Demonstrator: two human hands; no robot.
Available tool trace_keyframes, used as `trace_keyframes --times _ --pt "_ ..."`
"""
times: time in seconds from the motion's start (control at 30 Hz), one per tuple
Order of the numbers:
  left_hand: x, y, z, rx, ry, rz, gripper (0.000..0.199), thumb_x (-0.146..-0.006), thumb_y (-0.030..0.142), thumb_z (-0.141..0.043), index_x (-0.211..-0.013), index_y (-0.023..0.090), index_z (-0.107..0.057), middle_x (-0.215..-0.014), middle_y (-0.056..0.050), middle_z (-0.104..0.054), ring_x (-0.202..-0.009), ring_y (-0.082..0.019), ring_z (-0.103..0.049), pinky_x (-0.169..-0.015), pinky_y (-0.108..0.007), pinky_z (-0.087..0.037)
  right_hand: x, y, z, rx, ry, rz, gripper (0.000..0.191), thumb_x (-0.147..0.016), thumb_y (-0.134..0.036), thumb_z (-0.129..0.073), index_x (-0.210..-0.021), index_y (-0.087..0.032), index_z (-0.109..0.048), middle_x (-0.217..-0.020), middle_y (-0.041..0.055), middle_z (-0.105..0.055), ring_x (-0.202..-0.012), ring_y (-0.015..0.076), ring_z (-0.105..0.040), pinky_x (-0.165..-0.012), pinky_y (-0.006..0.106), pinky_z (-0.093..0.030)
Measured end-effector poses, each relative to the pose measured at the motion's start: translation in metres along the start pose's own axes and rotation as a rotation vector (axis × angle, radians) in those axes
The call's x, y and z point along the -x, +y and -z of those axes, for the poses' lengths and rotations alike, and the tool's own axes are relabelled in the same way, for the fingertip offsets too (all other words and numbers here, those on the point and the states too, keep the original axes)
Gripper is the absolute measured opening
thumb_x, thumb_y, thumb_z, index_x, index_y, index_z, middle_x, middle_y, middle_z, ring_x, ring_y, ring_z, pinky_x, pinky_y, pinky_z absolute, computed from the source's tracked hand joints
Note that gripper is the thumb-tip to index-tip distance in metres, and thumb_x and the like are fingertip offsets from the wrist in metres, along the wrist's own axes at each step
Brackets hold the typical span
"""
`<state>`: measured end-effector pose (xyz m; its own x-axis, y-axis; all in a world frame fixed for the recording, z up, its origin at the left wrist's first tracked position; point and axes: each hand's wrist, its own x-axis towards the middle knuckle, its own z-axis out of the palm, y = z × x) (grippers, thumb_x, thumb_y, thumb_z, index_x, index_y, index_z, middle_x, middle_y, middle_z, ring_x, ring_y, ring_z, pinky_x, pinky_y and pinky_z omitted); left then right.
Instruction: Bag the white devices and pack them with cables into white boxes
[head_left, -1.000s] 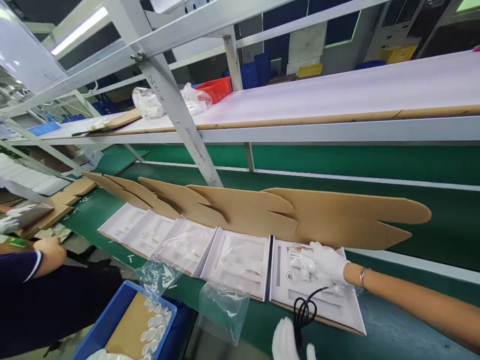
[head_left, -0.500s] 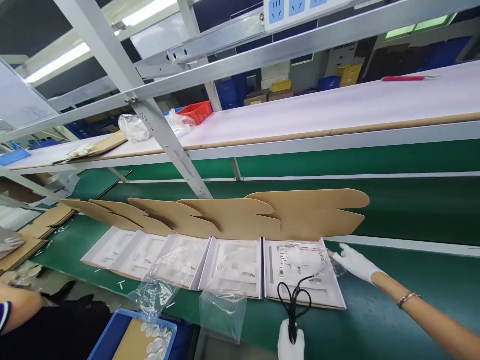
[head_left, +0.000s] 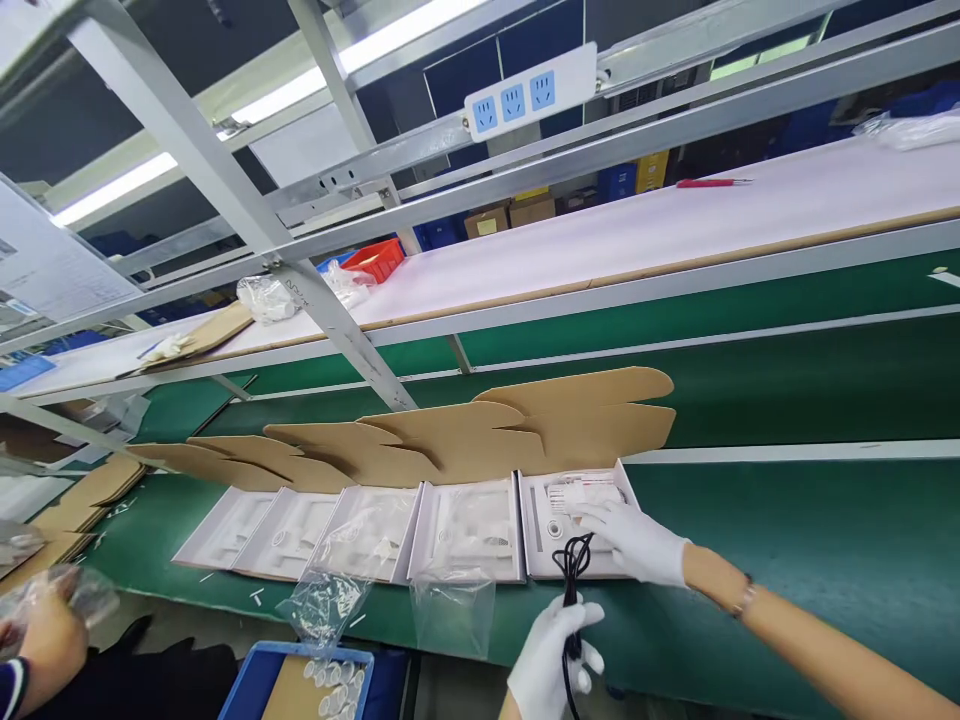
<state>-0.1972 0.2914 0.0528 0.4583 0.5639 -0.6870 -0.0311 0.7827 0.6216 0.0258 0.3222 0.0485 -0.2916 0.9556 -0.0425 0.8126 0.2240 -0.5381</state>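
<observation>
My left hand (head_left: pixel 553 655), in a white glove, is closed around a bundled black cable (head_left: pixel 573 585) in front of the rightmost box. The cable's loops rise above the fingers. My right hand (head_left: pixel 634 540), also gloved, reaches over the right side of that box (head_left: pixel 534 535), fingers stretched toward the cable's loops; I cannot tell whether they touch. The open box has a white tray with cut-outs, a small ring and a clear-wrapped item (head_left: pixel 585 490). Its brown cardboard lid (head_left: pixel 600 410) stands up behind.
Several similar open boxes (head_left: pixel 465 525) line up leftward on the green table (head_left: pixel 787 540), some with clear bags (head_left: pixel 454 610) hanging over the front. A blue bin (head_left: pixel 255 665) holds small clear cups. At far left, another person's hand (head_left: pixel 56 625) holds clear plastic. A metal post (head_left: pixel 337 325) and shelf stand behind.
My right hand has moved left from beside the rightmost box to over it. My left hand has come up further into view, still holding the cable. The whole view has shifted slightly.
</observation>
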Motion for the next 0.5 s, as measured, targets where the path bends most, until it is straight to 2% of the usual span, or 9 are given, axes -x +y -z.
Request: trace_keyframes --times 0.07,0.13,0.2,0.27,0.33,0.4,0.43,0.5 --pt "0.009 0.032 -0.016 -0.17 -0.129 -0.022 0.078 -0.058 0.066 -0.083 -0.111 0.011 -0.067 -0.123 -0.021 -0.074 -0.051 -0.007 -0.062 -0.036 -0.019 -0.027 0.013 -0.022 0.02 0.025 -0.065 0.105 0.037 -0.089 -0.032 -0.073 -0.125 -0.024 -0.074 -0.128 0.0101 -0.075 -0.119 0.0302 -0.067 -0.104 0.046 -0.054" --pt "0.015 0.066 -0.025 -0.384 -0.27 -0.07 0.077 -0.07 0.071 -0.072 -0.118 0.01 -0.068 -0.11 -0.017 -0.077 -0.045 -0.007 -0.058 -0.035 -0.02 -0.026 0.023 -0.036 0.042 0.062 -0.092 0.156 0.026 -0.091 -0.031 -0.065 -0.113 -0.023 -0.077 -0.109 0.0092 -0.079 -0.102 0.0283 -0.072 -0.091 0.04 -0.057" --pt "0.015 0.105 -0.025 -0.611 -0.324 -0.205 0.068 -0.082 0.066 -0.067 -0.124 0.013 -0.07 -0.105 -0.013 -0.08 -0.05 -0.01 -0.062 -0.04 -0.021 -0.039 0.031 -0.035 0.058 0.04 0.043 0.004 0.027 -0.095 -0.035 -0.058 -0.11 -0.024 -0.076 -0.099 0.0096 -0.08 -0.089 0.0276 -0.073 -0.08 0.038 -0.056" --pt "0.004 0.146 -0.021 -0.851 -0.201 -0.443 0.046 -0.088 0.048 -0.067 -0.123 0.018 -0.074 -0.113 -0.008 -0.082 -0.075 -0.015 -0.074 -0.064 -0.025 -0.058 0.035 -0.019 0.06 -0.172 0.31 -0.279 0.034 -0.095 -0.046 -0.058 -0.116 -0.024 -0.073 -0.1 0.0102 -0.08 -0.086 0.0278 -0.073 -0.075 0.037 -0.056" --pt "-0.021 0.179 -0.024 -1.054 0.017 -0.661 0.031 -0.09 0.031 -0.065 -0.116 0.021 -0.077 -0.121 -0.005 -0.081 -0.105 -0.019 -0.076 -0.094 -0.03 -0.061 0.027 -0.001 0.039 -0.568 0.563 -0.561 0.045 -0.089 -0.06 -0.061 -0.114 -0.023 -0.07 -0.09 0.0086 -0.079 -0.074 0.0263 -0.072 -0.065 0.036 -0.057" --pt "-0.059 0.194 -0.039 -1.204 0.151 -0.754 0.029 -0.094 0.026 -0.058 -0.116 0.023 -0.077 -0.125 -0.004 -0.08 -0.117 -0.02 -0.073 -0.109 -0.033 -0.055 0.005 0.01 0.003 -0.906 0.679 -0.685 0.061 -0.085 -0.072 -0.057 -0.116 -0.021 -0.066 -0.084 0.0076 -0.077 -0.065 0.025 -0.07 -0.057 0.036 -0.058" --pt "-0.082 0.193 -0.05 -1.263 0.154 -0.768 0.029 -0.096 0.026 -0.056 -0.117 0.025 -0.077 -0.127 -0.002 -0.08 -0.119 -0.019 -0.072 -0.113 -0.033 -0.053 -0.01 0.011 -0.018 -0.963 0.697 -0.695 0.067 -0.086 -0.075 -0.05 -0.123 -0.02 -0.063 -0.088 0.0083 -0.078 -0.066 0.025 -0.072 -0.058 0.037 -0.061" --pt "-0.125 0.17 -0.07 -1.383 0.087 -0.763 0.029 -0.099 0.028 -0.056 -0.117 0.027 -0.078 -0.131 -0.001 -0.078 -0.124 -0.02 -0.069 -0.117 -0.035 -0.05 -0.037 0.009 -0.057 -0.982 0.728 -0.68 0.073 -0.09 -0.075 -0.038 -0.136 -0.021 -0.058 -0.1 0.0085 -0.079 -0.075 0.0253 -0.075 -0.064 0.039 -0.064"
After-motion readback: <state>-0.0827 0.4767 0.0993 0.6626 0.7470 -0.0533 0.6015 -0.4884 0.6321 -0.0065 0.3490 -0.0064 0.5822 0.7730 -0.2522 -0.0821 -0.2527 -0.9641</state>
